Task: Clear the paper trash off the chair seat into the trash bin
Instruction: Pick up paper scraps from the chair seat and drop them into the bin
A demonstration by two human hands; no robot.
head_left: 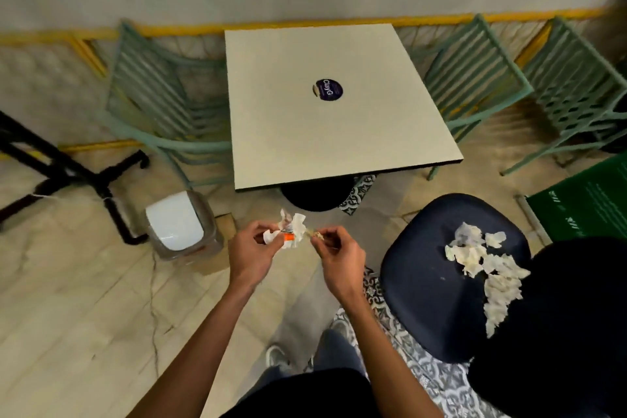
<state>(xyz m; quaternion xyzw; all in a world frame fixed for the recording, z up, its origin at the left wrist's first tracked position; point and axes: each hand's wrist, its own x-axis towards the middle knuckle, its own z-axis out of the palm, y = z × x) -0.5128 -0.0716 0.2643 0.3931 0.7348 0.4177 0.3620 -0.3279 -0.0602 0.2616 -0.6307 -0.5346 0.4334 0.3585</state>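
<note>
Left hand pinches a crumpled paper wad and right hand pinches a scrap, between the trash bin at left and the paper-strewn chair seat at right.

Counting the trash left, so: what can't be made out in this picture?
Head view:
- Right side of the seat: covered by a dark shape; the scraps reach its edge.
- Inside of the bin: hidden by its lid.
- The piece in the right hand: too small, blurred.
- Print on the left hand's paper: blurred.
</note>
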